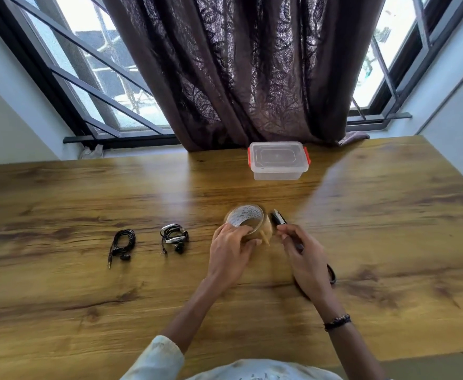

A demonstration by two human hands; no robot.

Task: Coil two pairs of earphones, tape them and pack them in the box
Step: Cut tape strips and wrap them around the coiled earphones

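Your left hand [229,250] grips the tape roll [248,222] while your right hand [303,256] pinches black scissors [279,218] just beside it, both coiled earphones [174,238] lying apart to the left, the lidded box [278,160] beyond.

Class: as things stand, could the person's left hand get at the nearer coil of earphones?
Probably not yet: the table between is free, but the left hand holds the tape roll, which it must put down before taking the earphones.

One head-worn wide-angle cam, looks fwd and down over the wooden table [87,292] from the person's near edge. Hands sit close, mid-frame; far edge, curtain [233,69] and window [109,58] fill the top w/ edge distortion. Single view only, nothing shared
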